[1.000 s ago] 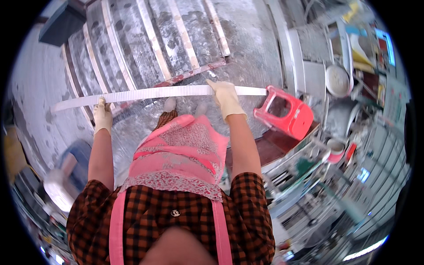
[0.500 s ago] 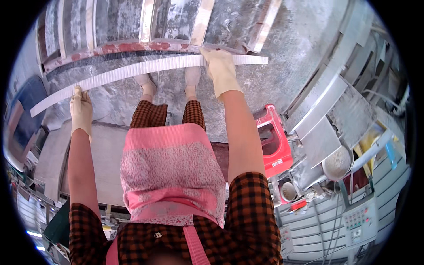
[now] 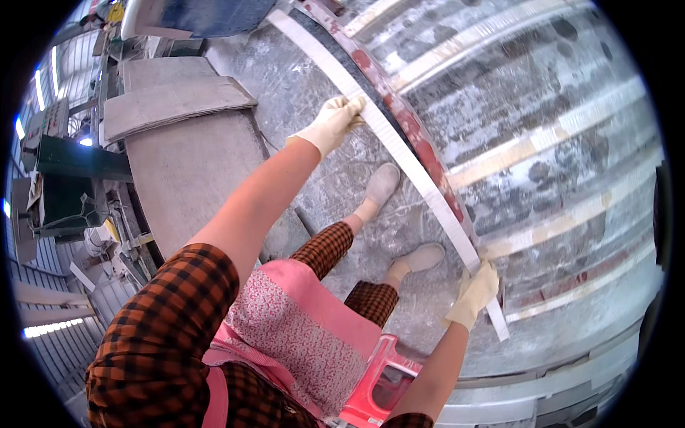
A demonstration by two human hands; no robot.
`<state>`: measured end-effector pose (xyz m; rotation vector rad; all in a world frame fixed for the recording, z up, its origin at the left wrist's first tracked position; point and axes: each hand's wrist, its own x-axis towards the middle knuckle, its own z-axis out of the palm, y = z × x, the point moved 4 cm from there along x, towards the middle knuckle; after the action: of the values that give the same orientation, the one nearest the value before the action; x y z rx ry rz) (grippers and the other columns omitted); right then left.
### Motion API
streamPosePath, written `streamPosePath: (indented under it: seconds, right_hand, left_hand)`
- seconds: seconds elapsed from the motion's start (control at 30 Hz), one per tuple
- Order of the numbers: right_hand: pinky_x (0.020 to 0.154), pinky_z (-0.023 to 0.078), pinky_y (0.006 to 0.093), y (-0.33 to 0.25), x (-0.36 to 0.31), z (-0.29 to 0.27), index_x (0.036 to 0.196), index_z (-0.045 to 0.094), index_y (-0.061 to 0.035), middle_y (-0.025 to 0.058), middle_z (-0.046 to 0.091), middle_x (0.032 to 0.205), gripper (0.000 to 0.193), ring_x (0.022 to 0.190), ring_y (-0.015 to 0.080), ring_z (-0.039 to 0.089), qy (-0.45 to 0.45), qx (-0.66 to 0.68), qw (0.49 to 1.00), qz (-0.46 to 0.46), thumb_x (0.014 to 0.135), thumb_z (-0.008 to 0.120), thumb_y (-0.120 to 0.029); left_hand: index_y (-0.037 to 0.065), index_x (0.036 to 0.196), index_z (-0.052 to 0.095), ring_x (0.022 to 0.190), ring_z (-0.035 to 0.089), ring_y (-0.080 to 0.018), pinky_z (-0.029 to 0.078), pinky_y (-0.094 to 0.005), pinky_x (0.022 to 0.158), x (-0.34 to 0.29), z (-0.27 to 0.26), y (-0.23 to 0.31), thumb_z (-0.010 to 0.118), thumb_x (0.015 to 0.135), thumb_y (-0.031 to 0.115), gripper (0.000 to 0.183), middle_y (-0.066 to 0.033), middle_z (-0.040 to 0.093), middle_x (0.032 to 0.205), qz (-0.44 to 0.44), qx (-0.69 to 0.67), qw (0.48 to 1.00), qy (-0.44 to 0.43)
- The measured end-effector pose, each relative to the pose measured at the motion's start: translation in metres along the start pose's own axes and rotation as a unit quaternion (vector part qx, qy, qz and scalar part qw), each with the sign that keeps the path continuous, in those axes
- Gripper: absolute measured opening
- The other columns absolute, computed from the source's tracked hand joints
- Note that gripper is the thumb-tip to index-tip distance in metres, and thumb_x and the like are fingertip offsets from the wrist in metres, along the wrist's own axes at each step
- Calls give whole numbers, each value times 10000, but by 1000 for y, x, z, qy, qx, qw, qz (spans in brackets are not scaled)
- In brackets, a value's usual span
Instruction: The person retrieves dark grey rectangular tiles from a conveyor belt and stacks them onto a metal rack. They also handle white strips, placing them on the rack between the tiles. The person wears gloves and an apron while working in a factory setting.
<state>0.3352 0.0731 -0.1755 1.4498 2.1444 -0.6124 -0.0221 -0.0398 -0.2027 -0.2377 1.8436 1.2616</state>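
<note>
A long, narrow white strip [image 3: 396,146] with fine crosswise lines runs slantwise from the upper middle to the lower right; its exact kind I cannot tell. My left hand [image 3: 330,127], in a pale rubber glove, is closed on its edge at the upper part. Near its lower end my right hand [image 3: 476,291], gloved alike, grips it too, with a short end sticking out beyond the fingers. In the picture the strip lies just beside the red-stained rail [image 3: 421,146] of a slatted frame, above the floor; whether they touch I cannot tell.
Pale slats [image 3: 528,151] extend rightward from the rail. Large grey boards [image 3: 193,171] are at the left, with a blue tub [image 3: 207,16] at the top. A red plastic stool [image 3: 374,381] stands near my right arm. My shoes [image 3: 383,184] rest on the dusty grey floor [image 3: 314,185].
My view has turned toward the left, so the strip now slants steeply. Both hands still hold it, and the strip appears closer alongside the red-stained rail.
</note>
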Motion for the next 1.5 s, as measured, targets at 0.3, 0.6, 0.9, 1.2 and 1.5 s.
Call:
streamPosePath:
  seconds: [0.3, 0.6, 0.9, 1.2, 1.5]
  right_hand:
    - [685, 416, 332, -9, 27, 0, 883, 498, -39, 125, 525, 857, 388, 824, 265, 503, -42, 26, 991, 122, 552, 677, -130]
    - [698, 404, 337, -10, 23, 7, 915, 476, -25, 137, 512, 866, 449, 822, 278, 493, -27, 14, 991, 132, 549, 684, -180]
    - [716, 397, 337, -16, 25, 5, 951, 468, -30, 124, 508, 887, 493, 835, 276, 486, -18, 7, 992, 125, 541, 688, -190]
    - [808, 369, 328, 6, 16, 25, 991, 464, -2, 163, 486, 1011, 501, 928, 291, 467, -4, 124, 986, 113, 575, 673, -187]
    - [706, 411, 309, 17, 19, 36, 938, 505, -69, 89, 493, 906, 406, 812, 248, 503, 38, 99, 982, 156, 568, 656, -143]
  left_hand:
    - [72, 795, 515, 620, 524, -62, 430, -178, 585, 54, 23, 12, 474, 788, 220, 154, -6, 566, 745, -16, 28, 996, -84]
    - [32, 811, 510, 532, 490, -90, 420, -211, 541, 77, 17, -7, 380, 825, 272, 274, -40, 550, 672, -74, 154, 977, -130]
    - [-6, 806, 506, 588, 510, -123, 432, -234, 578, 80, 17, 7, 382, 818, 307, 337, -84, 551, 726, -60, 214, 974, -34]
    - [50, 919, 528, 824, 516, -154, 401, -289, 708, 84, 24, 16, 410, 793, 247, 263, -74, 557, 872, 211, 770, 585, -146]
    - [-80, 1022, 393, 899, 501, -190, 362, -238, 832, 63, 55, 9, 298, 831, 275, 414, -169, 492, 970, -71, 236, 969, -30]
